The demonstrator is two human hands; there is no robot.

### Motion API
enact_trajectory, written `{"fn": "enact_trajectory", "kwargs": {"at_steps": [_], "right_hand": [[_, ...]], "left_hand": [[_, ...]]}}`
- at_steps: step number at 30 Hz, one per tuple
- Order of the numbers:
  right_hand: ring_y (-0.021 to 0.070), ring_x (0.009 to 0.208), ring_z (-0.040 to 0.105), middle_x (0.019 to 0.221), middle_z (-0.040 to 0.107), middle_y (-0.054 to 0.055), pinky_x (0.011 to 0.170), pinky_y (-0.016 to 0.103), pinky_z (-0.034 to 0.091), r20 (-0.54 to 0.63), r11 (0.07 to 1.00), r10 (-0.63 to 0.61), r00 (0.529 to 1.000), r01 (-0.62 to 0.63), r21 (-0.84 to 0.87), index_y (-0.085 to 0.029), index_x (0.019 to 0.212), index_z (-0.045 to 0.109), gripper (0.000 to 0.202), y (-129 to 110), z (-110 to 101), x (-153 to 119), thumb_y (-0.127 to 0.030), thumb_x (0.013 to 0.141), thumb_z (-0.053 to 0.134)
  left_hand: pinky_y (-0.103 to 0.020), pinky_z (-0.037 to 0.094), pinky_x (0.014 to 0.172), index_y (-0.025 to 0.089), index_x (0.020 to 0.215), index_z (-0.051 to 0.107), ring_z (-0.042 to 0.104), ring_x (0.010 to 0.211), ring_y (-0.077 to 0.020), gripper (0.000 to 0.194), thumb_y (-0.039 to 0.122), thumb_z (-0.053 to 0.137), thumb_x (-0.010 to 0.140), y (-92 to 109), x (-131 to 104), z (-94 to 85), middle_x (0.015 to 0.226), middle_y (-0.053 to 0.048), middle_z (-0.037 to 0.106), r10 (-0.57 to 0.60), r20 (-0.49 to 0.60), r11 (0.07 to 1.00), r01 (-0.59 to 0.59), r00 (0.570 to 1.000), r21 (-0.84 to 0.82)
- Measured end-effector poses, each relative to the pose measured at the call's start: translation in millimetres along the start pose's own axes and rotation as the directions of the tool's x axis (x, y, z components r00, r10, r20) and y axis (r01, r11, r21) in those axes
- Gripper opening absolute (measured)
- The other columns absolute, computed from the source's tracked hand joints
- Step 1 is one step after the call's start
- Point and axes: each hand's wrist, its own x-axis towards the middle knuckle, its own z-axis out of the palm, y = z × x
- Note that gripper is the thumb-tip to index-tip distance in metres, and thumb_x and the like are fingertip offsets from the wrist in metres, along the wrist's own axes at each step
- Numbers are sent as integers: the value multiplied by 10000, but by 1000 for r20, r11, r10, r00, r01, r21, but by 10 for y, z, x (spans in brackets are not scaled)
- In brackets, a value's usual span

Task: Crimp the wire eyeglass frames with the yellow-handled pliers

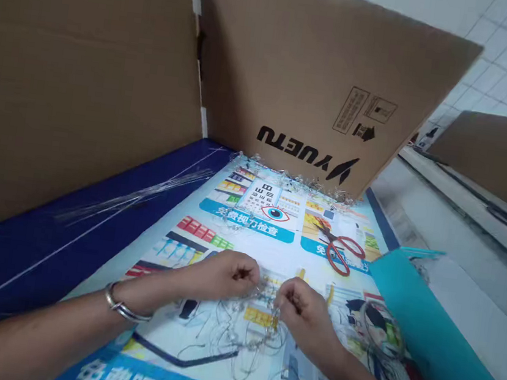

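My left hand (229,275), with a silver bangle (123,305) on its wrist, is closed with fingertips pinched together above the printed sheet. Across a small gap, my right hand (300,307) is closed in a similar pinch. Both hold parts of a thin wire strand (263,296) that shows faintly between them. Tangled loops of fine wire with small clear pieces (246,343) lie just below the hands. Red-handled scissors (341,250) rest on the sheet beyond my right hand, their blades partly spread.
Cardboard panels (295,72) stand at the back and left. More small clear pieces (300,183) line the back panel's foot. A wire coil (382,329) lies right of my right hand, beside a turquoise box (442,343). Clear plastic strands (142,192) cross the dark blue surface at left.
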Motion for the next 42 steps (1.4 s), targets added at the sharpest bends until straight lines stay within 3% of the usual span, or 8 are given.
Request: {"fn": "enact_trajectory", "kwargs": {"at_steps": [23,32,42], "right_hand": [[82,508,413,561,460,-50,484,194,335,-16,1000,27,1000,-27,-14,-184,719,524,62,7,-3,-49,-184,768,486],[86,532,458,607,504,-39,496,192,365,28,999,13,1000,-15,47,-178,769,537,98,28,-3,-39,-107,720,489],[77,523,429,631,529,-36,483,186,337,63,995,57,996,-62,78,-185,790,542,78,84,1,-42,-143,754,487]], "left_hand": [[-170,334,526,141,780,589,442,576,-78,153,119,463,697,-31,14,-6,671,27,560,-2,-17,1000,2,1000,11],[-166,337,529,143,768,589,446,580,-77,151,118,457,700,-23,1,-8,666,30,559,-1,-19,1000,1,1000,15],[-171,330,527,145,781,592,440,577,-78,152,125,460,708,-55,6,-4,665,28,550,-10,-16,999,11,1000,41]]}}
